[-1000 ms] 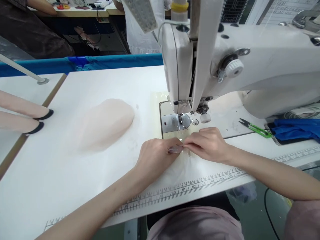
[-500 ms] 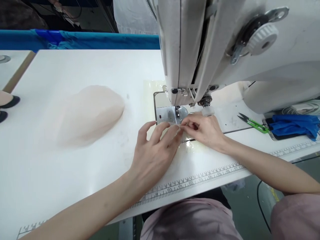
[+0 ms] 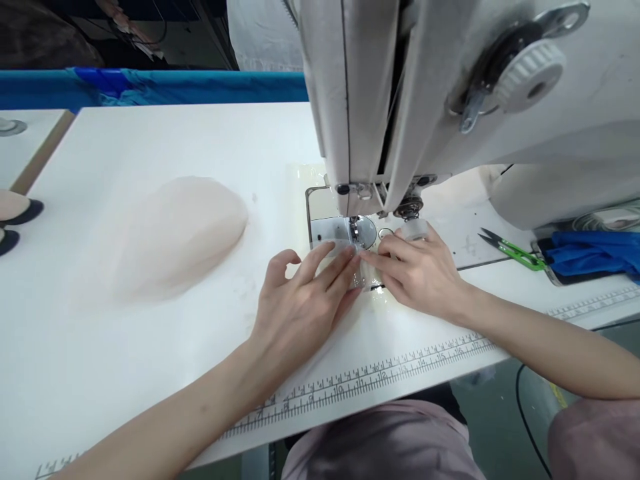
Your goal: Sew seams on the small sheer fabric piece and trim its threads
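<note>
A thin, sheer piece of fabric (image 3: 364, 275) lies flat on the worktop (image 3: 150, 347) right in front of the presser foot (image 3: 354, 230), its far edge on the metal needle plate (image 3: 333, 233). It is so see-through that its outline is hard to trace. The left hand (image 3: 300, 303) rests on it with fingers spread and flat, fingertips pressing the cloth down just short of the needle plate. The right hand (image 3: 423, 273) comes in from the other side, fingers stretched out and lying on the fabric, its fingertips almost meeting those of the left; neither hand is closed round anything. Above both looms the white sewing machine (image 3: 450, 100), its ribbed dial (image 3: 530, 67) facing the camera. To the left, well apart from the hands, a pale pink mound of folded cloth (image 3: 170, 233) sits on the worktop. Off to the right lie green thread snips (image 3: 513, 250) and, just beyond them, a blue cloth (image 3: 590, 257). A printed ruler strip (image 3: 380, 377) runs along the near edge.
</note>
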Motion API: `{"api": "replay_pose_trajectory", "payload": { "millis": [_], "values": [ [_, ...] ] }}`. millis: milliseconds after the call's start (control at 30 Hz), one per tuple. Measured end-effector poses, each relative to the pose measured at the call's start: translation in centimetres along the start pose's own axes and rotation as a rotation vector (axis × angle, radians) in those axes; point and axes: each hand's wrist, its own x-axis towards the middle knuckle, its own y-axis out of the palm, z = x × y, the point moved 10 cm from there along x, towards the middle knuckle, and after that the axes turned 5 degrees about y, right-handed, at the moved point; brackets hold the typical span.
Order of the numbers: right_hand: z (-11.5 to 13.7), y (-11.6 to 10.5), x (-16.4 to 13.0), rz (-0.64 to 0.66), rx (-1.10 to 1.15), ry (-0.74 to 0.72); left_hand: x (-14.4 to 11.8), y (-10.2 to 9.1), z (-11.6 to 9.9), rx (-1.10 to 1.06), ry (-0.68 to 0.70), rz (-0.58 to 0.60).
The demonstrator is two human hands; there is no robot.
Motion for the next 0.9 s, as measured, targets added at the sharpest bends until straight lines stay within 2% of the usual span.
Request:
{"api": "replay_pose_trajectory", "payload": {
  "millis": [133,267,467,900],
  "values": [
    [0.4,-0.1,0.1,-0.001,-0.066,-0.032,0.1,0.1,0.4,-0.005,-0.01,0.001],
    [0.5,0.1,0.2,-0.002,-0.084,-0.036,0.3,0.7,0.7,-0.02,-0.003,0.05],
    [0.4,0.1,0.3,-0.009,-0.093,-0.036,0.5,0.7,1.4,-0.069,-0.025,-0.032],
    [0.1,0.5,0.3,0.012,-0.166,-0.035,0.9,0.6,1.2,0.0,-0.009,-0.065]
  ]
}}
